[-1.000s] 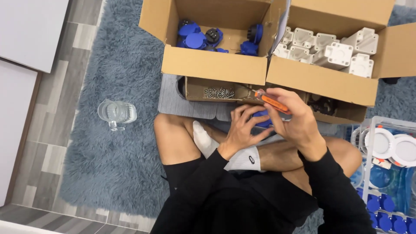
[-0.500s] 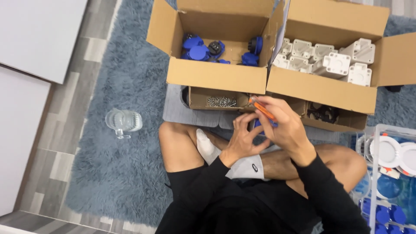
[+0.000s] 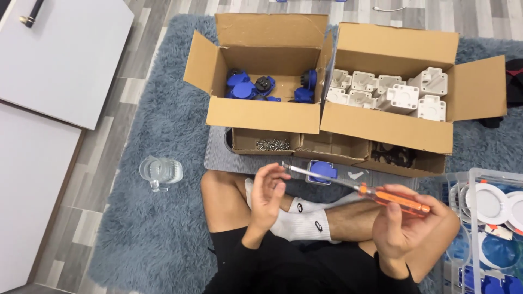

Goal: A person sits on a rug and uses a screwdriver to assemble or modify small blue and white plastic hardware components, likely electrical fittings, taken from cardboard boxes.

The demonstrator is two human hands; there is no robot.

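Note:
My right hand (image 3: 406, 223) grips the orange handle of a screwdriver (image 3: 381, 196), whose metal shaft points left. My left hand (image 3: 268, 196) is held up with fingers curled, its fingertips at the screwdriver tip; whether it pinches a screw I cannot tell. A blue socket part (image 3: 322, 171) lies on the grey mat (image 3: 218, 158) just beyond the shaft. I sit cross-legged on a blue-grey shaggy rug (image 3: 158, 228).
A cardboard box (image 3: 261, 114) holds blue parts; a second box (image 3: 392, 128) to its right holds white parts. A small tray of screws (image 3: 272, 144) sits in front. A glass mug (image 3: 160, 171) stands left. Clear bins (image 3: 485, 218) with round white and blue pieces are right.
My hands have parted: the right hand drew the screwdriver back to the right and the left hand lifted off the blue part, which now lies on the mat. The camera tilted.

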